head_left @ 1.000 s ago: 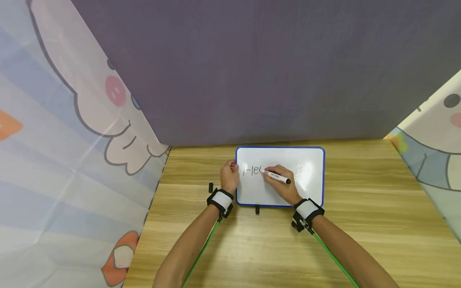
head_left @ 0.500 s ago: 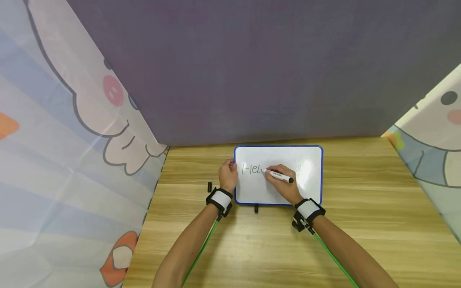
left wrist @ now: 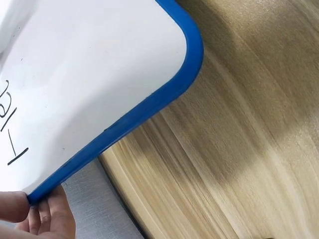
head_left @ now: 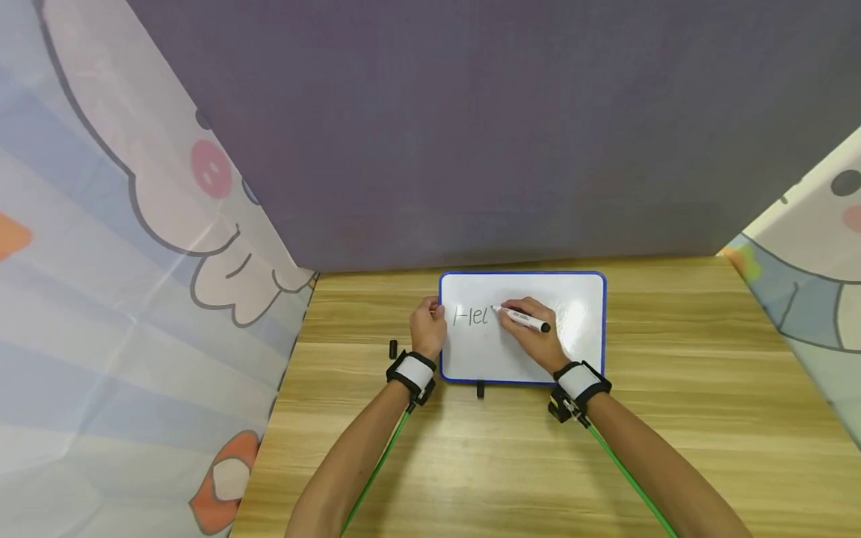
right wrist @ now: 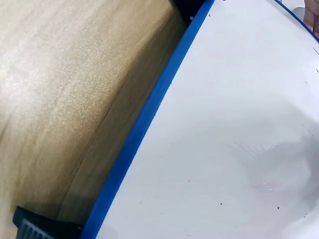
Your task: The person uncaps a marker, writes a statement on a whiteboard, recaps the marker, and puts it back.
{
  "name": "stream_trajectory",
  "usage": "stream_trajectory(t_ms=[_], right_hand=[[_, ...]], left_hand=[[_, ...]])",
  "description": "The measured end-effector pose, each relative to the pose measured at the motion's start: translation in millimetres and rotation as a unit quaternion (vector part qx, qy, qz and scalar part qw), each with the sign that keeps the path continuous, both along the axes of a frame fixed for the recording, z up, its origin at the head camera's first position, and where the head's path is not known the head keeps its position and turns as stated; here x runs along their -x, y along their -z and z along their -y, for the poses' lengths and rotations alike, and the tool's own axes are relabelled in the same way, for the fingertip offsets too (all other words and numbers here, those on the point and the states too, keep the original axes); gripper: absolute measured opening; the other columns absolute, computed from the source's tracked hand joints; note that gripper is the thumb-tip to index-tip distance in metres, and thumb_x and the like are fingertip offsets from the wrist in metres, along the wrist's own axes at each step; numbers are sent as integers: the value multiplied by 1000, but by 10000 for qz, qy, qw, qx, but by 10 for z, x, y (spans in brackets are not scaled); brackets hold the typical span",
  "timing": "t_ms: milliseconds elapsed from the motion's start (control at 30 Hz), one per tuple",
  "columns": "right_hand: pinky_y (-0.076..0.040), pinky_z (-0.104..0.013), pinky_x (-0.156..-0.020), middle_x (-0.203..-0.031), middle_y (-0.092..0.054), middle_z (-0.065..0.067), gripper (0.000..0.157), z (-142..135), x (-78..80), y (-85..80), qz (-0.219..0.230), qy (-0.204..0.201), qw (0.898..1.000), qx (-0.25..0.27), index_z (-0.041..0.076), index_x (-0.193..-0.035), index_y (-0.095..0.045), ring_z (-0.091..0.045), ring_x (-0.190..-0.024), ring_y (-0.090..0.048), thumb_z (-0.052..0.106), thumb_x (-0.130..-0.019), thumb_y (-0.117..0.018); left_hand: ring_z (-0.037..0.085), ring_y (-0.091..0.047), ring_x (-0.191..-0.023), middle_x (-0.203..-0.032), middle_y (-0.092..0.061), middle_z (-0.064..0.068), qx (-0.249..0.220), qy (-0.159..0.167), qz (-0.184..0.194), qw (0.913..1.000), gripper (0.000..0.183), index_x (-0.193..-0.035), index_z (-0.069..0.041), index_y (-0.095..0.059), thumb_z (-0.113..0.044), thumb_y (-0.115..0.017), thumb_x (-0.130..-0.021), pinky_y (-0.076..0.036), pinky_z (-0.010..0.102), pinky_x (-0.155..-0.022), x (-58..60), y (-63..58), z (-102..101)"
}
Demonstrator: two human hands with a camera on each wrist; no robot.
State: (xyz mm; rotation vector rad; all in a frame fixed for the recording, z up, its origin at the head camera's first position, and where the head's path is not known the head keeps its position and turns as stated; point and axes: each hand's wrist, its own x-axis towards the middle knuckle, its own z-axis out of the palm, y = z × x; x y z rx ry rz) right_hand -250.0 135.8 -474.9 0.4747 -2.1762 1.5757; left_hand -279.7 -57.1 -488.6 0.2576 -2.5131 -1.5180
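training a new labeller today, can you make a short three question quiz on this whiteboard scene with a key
1. Fill the gap: in the head view, the left hand pinches the ____ edge of the whiteboard.
2. Multiple choice: the right hand holds
a) a sponge
b) a marker
c) a ruler
3. True or false: the marker's black end points toward the left hand.

Key:
1. left
2. b
3. False; the black end points away from the left hand.
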Motion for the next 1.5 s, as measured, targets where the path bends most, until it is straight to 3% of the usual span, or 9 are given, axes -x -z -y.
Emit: stream_trajectory(t_ms=[533,1500], right_hand=[[-46,-11,-63,-83,-66,-19,15,-12,-62,58,256,-327,9991,-116,-9,-90,-68,-20,-72,-59,-6,-75,-70],[-47,-14,-62,-84,-65,-14,16,-61,-129,81,741,277,9964,-310,-4,-93,-69,-10,-73,-56,3,-79,-70]], left_hand=[[27,-64,-87,-98,-67,18,79,-27,-14,10000,22,-110,3,-64,-4,-54,-92,-54,35,-75,15,-31,-10],[27,-64,-85,-96,-66,18,-21,-78,71,9999,22,-110,3,-64,-3,-54,-91,-54,34,-73,-25,-26,-8]])
